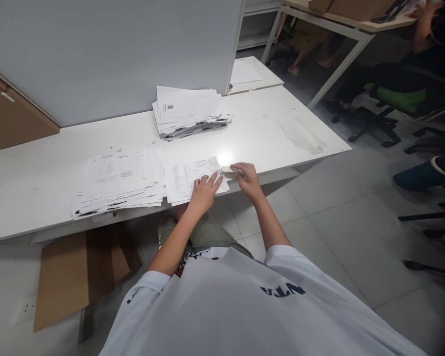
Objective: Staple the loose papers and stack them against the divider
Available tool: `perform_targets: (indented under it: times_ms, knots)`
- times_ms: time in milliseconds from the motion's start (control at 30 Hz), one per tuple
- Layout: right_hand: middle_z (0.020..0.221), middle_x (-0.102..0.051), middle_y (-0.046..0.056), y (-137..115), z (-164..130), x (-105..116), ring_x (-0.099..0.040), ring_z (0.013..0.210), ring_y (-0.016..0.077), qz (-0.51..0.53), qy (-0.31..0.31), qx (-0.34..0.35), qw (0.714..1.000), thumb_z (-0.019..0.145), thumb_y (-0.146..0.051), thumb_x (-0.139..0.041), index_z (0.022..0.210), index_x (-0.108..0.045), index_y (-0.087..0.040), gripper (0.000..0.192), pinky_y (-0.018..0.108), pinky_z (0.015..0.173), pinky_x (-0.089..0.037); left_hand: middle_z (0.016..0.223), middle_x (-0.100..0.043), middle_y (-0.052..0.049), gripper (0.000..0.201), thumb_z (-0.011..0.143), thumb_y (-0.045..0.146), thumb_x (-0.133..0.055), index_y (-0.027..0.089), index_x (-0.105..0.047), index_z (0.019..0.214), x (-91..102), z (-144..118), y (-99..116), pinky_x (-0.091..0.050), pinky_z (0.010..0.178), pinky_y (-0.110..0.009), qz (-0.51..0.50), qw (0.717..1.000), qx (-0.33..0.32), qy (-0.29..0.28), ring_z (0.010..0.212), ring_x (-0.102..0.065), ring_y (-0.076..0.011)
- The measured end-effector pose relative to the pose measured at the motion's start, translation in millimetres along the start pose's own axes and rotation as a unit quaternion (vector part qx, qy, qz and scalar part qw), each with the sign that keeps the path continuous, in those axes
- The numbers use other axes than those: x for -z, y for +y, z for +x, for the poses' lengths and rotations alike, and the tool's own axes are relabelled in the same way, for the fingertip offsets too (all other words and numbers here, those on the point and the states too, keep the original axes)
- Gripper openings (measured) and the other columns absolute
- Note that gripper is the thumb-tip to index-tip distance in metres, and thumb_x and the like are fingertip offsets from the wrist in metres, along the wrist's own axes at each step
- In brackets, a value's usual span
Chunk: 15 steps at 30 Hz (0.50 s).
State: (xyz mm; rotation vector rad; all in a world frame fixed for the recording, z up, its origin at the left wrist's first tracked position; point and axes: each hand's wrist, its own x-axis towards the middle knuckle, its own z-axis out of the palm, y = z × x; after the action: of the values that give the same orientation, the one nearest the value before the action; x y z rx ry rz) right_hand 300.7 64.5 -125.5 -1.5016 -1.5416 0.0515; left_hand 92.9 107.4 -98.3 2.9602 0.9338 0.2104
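Note:
A printed sheet of paper point(181, 180) lies at the front edge of the white desk, possibly with others beneath it. My left hand point(204, 194) rests on its right part, fingers spread and pressing down, gripping nothing. In my right hand point(249, 180) is a small cream-coloured stapler point(228, 169), held between thumb and fingers at the sheet's right edge. Its jaws are too small to make out. Left of the sheet lies a wide, loose pile of printed papers point(118, 178). Farther back, a thicker stack of papers point(191, 109) stands by the grey partition.
The white desk point(274, 123) ends at a grey partition point(133, 54) behind. Cardboard point(66, 277) leans beneath the desk, and a brown box point(18, 113) stands at far left. Office chairs point(396, 99) and other people sit to the right, near another table point(341, 29).

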Motion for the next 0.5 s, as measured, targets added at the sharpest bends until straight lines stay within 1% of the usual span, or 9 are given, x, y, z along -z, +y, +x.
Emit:
perform_targets:
  times_ms: [100,200,267,367,433,500]
  knots:
    - [0.112,-0.066,0.007,6,6,-1,-0.055,0.109,0.0263,0.011,-0.036,0.024,0.999,0.085,-0.017,-0.047,0.114,-0.065,-0.025,0.035,0.045,0.095,-0.047,0.157,-0.032,-0.007,0.075,0.082,0.002,-0.039,0.027,-0.029,0.152,0.6,0,-1,-0.036,0.101,-0.048,-0.004,1.000,-0.017,0.006,0.133,-0.038,-0.0308]
    - [0.110,-0.066,0.008,11,16,-3,-0.057,0.105,0.0262,0.006,-0.080,0.055,0.995,0.086,-0.018,-0.046,0.115,-0.065,-0.023,0.035,0.045,0.092,-0.048,0.155,-0.036,-0.010,0.070,0.083,0.002,-0.039,0.025,-0.035,0.149,0.0,1,-2,-0.034,0.103,-0.048,0.003,0.999,-0.031,0.018,0.137,-0.034,-0.0306]
    - [0.109,-0.066,0.009,11,23,-3,-0.058,0.103,0.0264,-0.005,-0.102,0.069,0.992,0.086,-0.018,-0.045,0.113,-0.066,-0.022,0.034,0.044,0.090,-0.048,0.152,-0.039,-0.011,0.066,0.084,0.001,-0.038,0.023,-0.039,0.146,-0.5,1,-2,-0.035,0.102,-0.048,0.014,0.999,-0.030,0.027,0.136,-0.034,-0.0307]
    - [0.108,-0.066,0.010,6,28,-3,-0.058,0.102,0.0272,-0.029,-0.109,0.092,0.989,0.088,-0.022,-0.047,0.106,-0.067,-0.022,0.027,0.045,0.089,-0.047,0.149,-0.043,-0.011,0.062,0.087,0.001,-0.035,0.022,-0.041,0.145,-0.5,1,-2,-0.036,0.101,-0.046,0.017,0.999,-0.020,0.040,0.133,-0.038,-0.0296]
    - [0.107,-0.067,0.010,1,27,-4,-0.058,0.101,0.0273,-0.051,-0.098,0.105,0.988,0.089,-0.025,-0.050,0.100,-0.067,-0.022,0.021,0.045,0.088,-0.046,0.147,-0.046,-0.010,0.059,0.089,0.003,-0.035,0.023,-0.043,0.144,-0.1,1,-2,-0.037,0.101,-0.045,0.011,0.999,-0.019,0.043,0.131,-0.040,-0.0290]
    - [0.104,-0.067,0.010,-2,25,-7,-0.059,0.099,0.0267,-0.072,-0.085,0.102,0.989,0.091,-0.028,-0.050,0.096,-0.067,-0.022,0.018,0.044,0.087,-0.045,0.146,-0.047,-0.010,0.057,0.089,0.003,-0.036,0.023,-0.046,0.141,0.3,2,-2,-0.038,0.100,-0.045,0.007,0.999,-0.024,0.040,0.130,-0.041,-0.0289]
